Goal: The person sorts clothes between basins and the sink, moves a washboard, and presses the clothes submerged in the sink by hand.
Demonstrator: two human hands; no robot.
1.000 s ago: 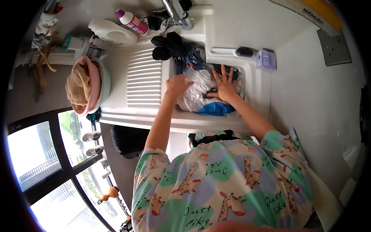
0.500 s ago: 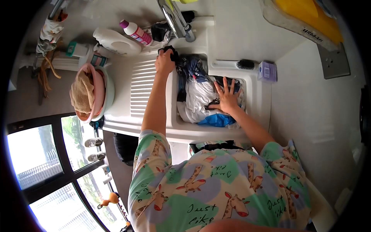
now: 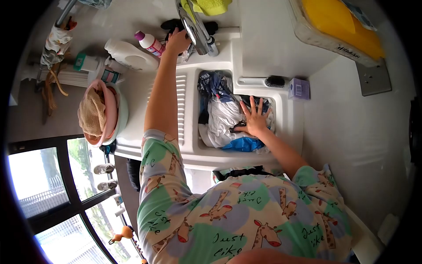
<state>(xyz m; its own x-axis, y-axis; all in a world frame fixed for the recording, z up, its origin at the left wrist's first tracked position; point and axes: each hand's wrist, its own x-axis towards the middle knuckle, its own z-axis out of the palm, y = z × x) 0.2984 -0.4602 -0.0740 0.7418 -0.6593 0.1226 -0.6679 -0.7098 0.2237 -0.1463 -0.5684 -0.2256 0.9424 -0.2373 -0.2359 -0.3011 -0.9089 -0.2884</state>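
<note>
Clothes fill the white sink basin [image 3: 193, 132]: a white garment [image 3: 221, 116], dark printed cloth [image 3: 215, 86] and a blue piece [image 3: 244, 144]. My right hand [image 3: 256, 121] lies flat on them with fingers spread, holding nothing. Stretched to the back ledge, my left hand [image 3: 177, 43] is closed on black cloth [image 3: 170, 25] beside the chrome faucet [image 3: 193, 28]. Its fingertips are partly hidden, and more dark cloth lies behind the faucet.
A purple-capped bottle [image 3: 150, 43] and a white jug [image 3: 131, 55] stand left of the faucet. Stacked basins [image 3: 110, 114] hold a brown towel [image 3: 92, 112]. Right of the faucet lie a brush [image 3: 274, 82] and a purple box [image 3: 299, 89].
My left hand went from the clothes to the black cloth at the basin's back left corner, gripped it and carried it to the back ledge. My right hand stays spread on the clothes.
</note>
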